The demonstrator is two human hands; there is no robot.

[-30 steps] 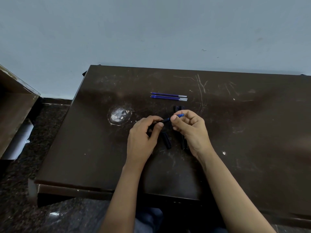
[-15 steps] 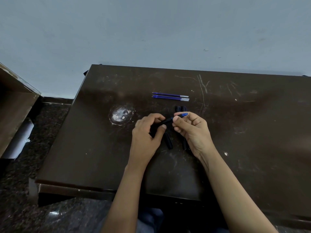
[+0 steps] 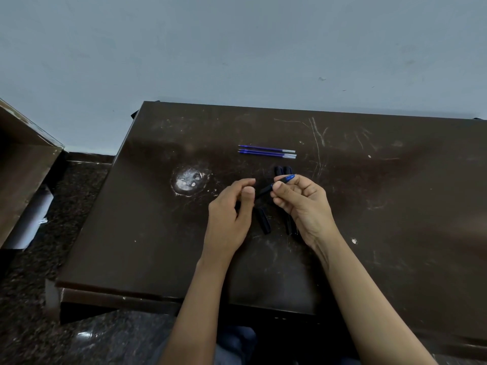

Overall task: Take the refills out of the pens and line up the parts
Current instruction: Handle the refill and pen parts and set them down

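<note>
Your right hand pinches a pen between thumb and fingertips, up off the dark counter. The pen slants from lower left to upper right, and its blue end pokes out past your fingers toward the wall. Your left hand is curled with thumb and forefinger close together at the pen's lower, dark end (whether they actually touch it, you cannot tell from this angle; the tip vanishes into shadow behind the thumb).

Two blue refills lie side by side farther back on the counter, nearly parallel to the far edge, their pale ends pointing right. They sit well apart from your hands.

Just behind your right fingers, two dark rounded pen ends stand out next to each other; the rest of those pieces is hidden by your hand. A dark barrel piece lies on the counter between your two hands, angled slightly, and another dark piece shows at the inner edge of your right palm, partly covered.

To the left of your left hand the counter has a pale, worn round patch. Scratches mark the surface to the right of the refills.
</note>
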